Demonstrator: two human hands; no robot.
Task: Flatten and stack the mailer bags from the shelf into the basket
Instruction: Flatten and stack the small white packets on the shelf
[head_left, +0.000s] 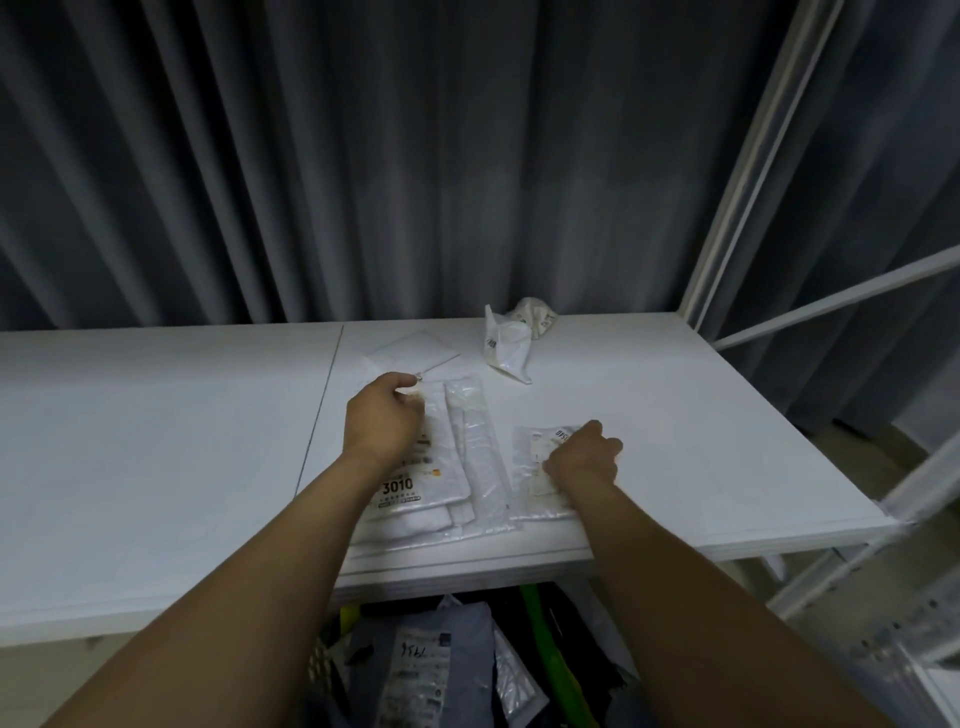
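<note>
Label on flattened stack (415, 499) reads "3010"; small mailer bag (532, 467) shows "UFS", rest hidden. Stack lies on shelf (156, 441) under my left hand (384, 415), fingers curled, pinching its upper left corner. My right hand (584, 460) curled atop small mailer bag just beside stack; gripping or pressing, cannot tell. Crumpled bags (511, 343) further back, well apart.

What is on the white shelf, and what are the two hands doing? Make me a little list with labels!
left hand: pinches the top corner of the pile of bags
right hand: fingers curled on the small bag; grip unclear
crumpled bags: at the back of the shelf, apart from both hands
flat bag: just behind the pile
basket: below the shelf edge, already holding bags
</note>
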